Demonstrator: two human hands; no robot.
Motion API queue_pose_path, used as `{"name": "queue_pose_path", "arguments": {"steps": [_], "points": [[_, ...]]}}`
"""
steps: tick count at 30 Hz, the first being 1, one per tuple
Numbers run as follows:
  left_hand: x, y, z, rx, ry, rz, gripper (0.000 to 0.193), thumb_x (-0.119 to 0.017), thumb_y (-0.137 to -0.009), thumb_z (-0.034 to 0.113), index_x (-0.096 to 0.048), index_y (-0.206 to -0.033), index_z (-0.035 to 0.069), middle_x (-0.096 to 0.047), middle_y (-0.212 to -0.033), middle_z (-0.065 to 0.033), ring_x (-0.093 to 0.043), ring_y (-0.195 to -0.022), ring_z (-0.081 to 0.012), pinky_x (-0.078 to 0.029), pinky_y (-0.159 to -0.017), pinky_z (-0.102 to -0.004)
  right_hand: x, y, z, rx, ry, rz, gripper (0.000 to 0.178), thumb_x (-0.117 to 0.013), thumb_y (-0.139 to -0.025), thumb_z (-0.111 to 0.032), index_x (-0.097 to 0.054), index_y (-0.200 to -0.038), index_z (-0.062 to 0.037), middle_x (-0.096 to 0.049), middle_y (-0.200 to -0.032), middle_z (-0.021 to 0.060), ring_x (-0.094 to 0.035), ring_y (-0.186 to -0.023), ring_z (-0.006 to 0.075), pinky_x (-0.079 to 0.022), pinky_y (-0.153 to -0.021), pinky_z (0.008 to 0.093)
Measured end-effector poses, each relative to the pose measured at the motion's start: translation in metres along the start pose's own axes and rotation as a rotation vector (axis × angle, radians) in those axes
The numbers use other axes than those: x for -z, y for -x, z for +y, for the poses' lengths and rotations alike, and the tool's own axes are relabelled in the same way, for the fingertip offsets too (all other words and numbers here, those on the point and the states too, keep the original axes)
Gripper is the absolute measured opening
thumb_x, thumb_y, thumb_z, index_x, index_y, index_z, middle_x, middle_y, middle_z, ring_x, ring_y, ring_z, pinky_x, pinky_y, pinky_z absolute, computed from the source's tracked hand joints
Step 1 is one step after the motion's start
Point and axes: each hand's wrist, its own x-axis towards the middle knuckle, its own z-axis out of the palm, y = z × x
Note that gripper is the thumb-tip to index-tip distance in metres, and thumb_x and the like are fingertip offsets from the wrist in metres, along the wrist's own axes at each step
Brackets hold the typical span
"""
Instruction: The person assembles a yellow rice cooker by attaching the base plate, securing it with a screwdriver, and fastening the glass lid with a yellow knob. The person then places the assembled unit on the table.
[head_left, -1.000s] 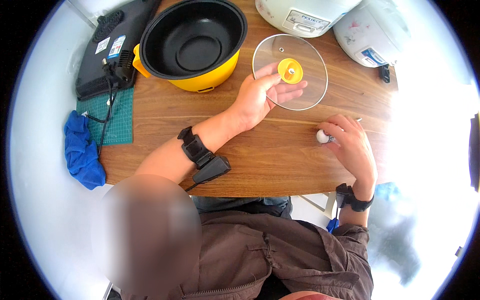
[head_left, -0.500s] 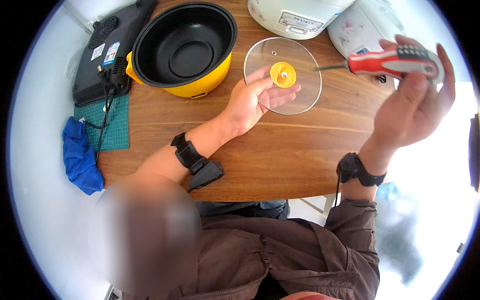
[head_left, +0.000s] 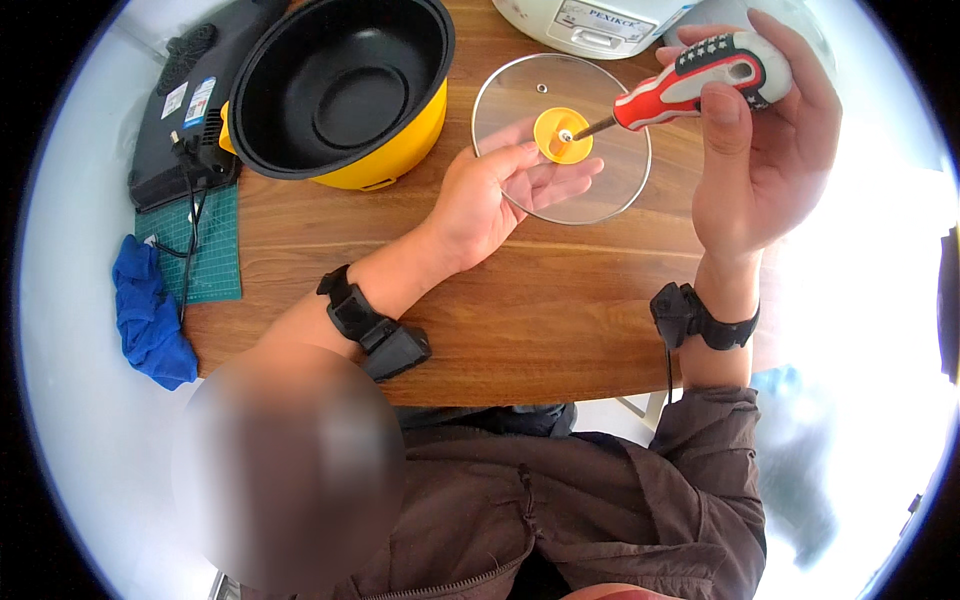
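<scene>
My left hand (head_left: 475,210) is closed on a round glass lid (head_left: 612,190) with a metal rim, held up over the table. Its thumb lies by the yellow knob (head_left: 556,122) at the lid's middle, and the fingers show through the glass. A small metal screw sits in the knob's hollow centre. My right hand (head_left: 765,165) grips a red, white and black screwdriver (head_left: 690,88), its shaft slanting down to the left. The tip meets the screw or is right beside it; contact is hard to tell.
A yellow pot (head_left: 400,150) with a black inside stands at the left back. Beside it are a black device (head_left: 150,150), a green cutting mat (head_left: 220,250) and a blue cloth (head_left: 150,320). White appliances, including a rice cooker (head_left: 560,25), stand at the back on the wooden table (head_left: 520,330).
My right hand has brought the screwdriver left and up, so its tip is now at the knob's screw. The lid and left hand appear slightly farther left.
</scene>
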Motion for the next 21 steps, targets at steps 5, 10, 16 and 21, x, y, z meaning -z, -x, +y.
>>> {"name": "queue_pose_path", "arguments": {"steps": [5, 10, 16, 21], "points": [[0.001, -0.001, -0.001, 0.012, 0.008, -0.004, 0.046, -0.032, -0.107, 0.011, -0.040, -0.148, -0.008, -0.053, -0.147, -0.0246, -0.055, -0.136, -0.0423, -0.040, -0.120, -0.0481, 0.005, 0.003, -0.002, -0.075, 0.051, -0.016, 0.059, -0.068, -0.101, -0.026, -0.040, -0.141, 0.0074, -0.063, -0.109, 0.0137, -0.062, -0.093, 0.0151, -0.053, -0.080, 0.0265], [-0.003, 0.000, 0.002, 0.012, -0.018, 0.000, 0.046, -0.031, -0.107, 0.010, -0.039, -0.149, -0.008, -0.052, -0.148, -0.0242, -0.054, -0.136, -0.0427, -0.040, -0.120, -0.0487, 0.003, 0.004, -0.001, -0.072, 0.049, -0.053, 0.058, -0.067, -0.102, -0.025, -0.040, -0.141, 0.0076, -0.064, -0.110, 0.0143, -0.062, -0.092, 0.0147, -0.053, -0.080, 0.0264], [0.002, -0.002, -0.002, -0.008, 0.052, 0.002, 0.040, -0.035, -0.106, 0.005, -0.043, -0.143, -0.009, -0.058, -0.139, -0.0247, -0.062, -0.126, -0.0428, -0.048, -0.114, -0.0491, -0.008, 0.005, 0.008, 0.004, -0.071, 0.046, 0.058, -0.066, -0.102, -0.026, -0.040, -0.141, 0.0077, -0.063, -0.111, 0.0155, -0.063, -0.093, 0.0157, -0.053, -0.081, 0.0269], [0.001, -0.001, 0.000, -0.003, 0.032, 0.004, 0.040, -0.034, -0.106, 0.005, -0.043, -0.143, -0.009, -0.057, -0.140, -0.0245, -0.061, -0.128, -0.0423, -0.048, -0.115, -0.0490, -0.006, 0.003, 0.009, 0.020, -0.043, 0.047, 0.056, -0.065, -0.103, -0.025, -0.040, -0.141, 0.0078, -0.063, -0.110, 0.0151, -0.063, -0.092, 0.0156, -0.053, -0.081, 0.0272]]}}
